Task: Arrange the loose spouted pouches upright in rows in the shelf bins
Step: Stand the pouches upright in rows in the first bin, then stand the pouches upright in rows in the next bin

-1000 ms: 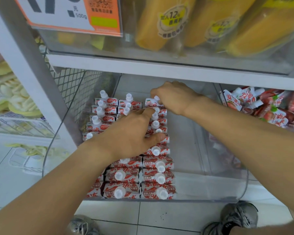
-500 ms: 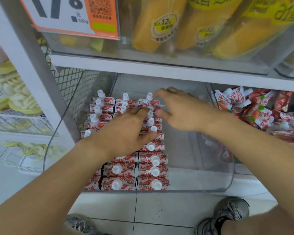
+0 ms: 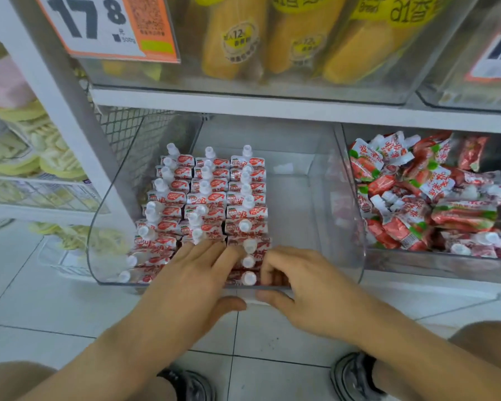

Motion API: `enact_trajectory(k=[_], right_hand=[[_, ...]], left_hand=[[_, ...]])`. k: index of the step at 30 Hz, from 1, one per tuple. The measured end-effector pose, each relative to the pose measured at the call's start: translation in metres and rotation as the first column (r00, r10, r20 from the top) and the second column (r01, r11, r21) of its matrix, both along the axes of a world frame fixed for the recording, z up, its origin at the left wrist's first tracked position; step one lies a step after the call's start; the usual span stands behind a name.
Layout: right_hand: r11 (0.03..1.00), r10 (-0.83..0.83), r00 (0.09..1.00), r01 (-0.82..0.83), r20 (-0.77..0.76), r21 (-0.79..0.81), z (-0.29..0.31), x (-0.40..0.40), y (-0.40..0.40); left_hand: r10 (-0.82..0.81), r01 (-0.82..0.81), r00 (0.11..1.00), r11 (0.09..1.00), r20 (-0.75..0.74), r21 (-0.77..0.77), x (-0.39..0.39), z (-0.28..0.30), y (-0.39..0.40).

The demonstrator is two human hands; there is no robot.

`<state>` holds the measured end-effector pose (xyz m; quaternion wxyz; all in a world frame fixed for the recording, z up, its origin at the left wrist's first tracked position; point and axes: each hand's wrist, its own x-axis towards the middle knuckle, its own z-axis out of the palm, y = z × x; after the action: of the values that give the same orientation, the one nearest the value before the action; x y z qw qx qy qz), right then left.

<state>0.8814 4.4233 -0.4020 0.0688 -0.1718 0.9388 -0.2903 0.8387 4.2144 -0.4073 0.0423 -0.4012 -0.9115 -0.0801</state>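
Note:
A clear bin (image 3: 350, 198) on the lower shelf holds three rows of upright red-and-white spouted pouches (image 3: 214, 195) with white caps, packed along its left side. My left hand (image 3: 191, 287) lies at the bin's front, its straight fingers resting on the front pouches and its thumb outside the front wall. My right hand (image 3: 307, 290) is beside it at the third row's front end. Its fingers curl over the front wall and its thumb is outside, below the rim. The frontmost pouches are partly hidden by my fingers.
The bin's right part (image 3: 295, 204) shows bare floor. The neighbouring bin (image 3: 417, 266) on the right holds a jumbled heap of loose pouches (image 3: 422, 192). Yellow packs (image 3: 287, 39) and a price tag (image 3: 99, 27) sit on the shelf above. Wire mesh (image 3: 122, 131) stands at the left.
Both hands have drawn back from the middle and rear of the rows to the bin's front edge. The rows now show uncovered.

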Motion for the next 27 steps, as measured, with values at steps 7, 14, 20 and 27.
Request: enact_trajectory(k=[7,14,20,27], right_hand=[[0.983,-0.184,0.965,0.185,-0.187,-0.012,-0.010,0.012,-0.019],[0.967,-0.225,0.924,0.250,-0.309,0.046,-0.015,-0.009,-0.026],[0.995,-0.095,0.940,0.093,-0.327,-0.023,0.000,-0.006,-0.004],[0.932,-0.345,0.723,0.187,-0.598,-0.311,0.031,0.025,0.091]], left_hand=[[-0.023,0.022,0.999,0.999,0.024,0.033,-0.012,0.008,0.001],[0.050,-0.053,0.998,0.996,0.034,0.078,-0.031,0.005,0.004],[0.131,-0.126,0.990,0.986,0.045,-0.111,-0.038,0.029,0.021],[-0.056,0.028,0.997,0.901,0.053,0.433,0.007,0.063,0.117]])
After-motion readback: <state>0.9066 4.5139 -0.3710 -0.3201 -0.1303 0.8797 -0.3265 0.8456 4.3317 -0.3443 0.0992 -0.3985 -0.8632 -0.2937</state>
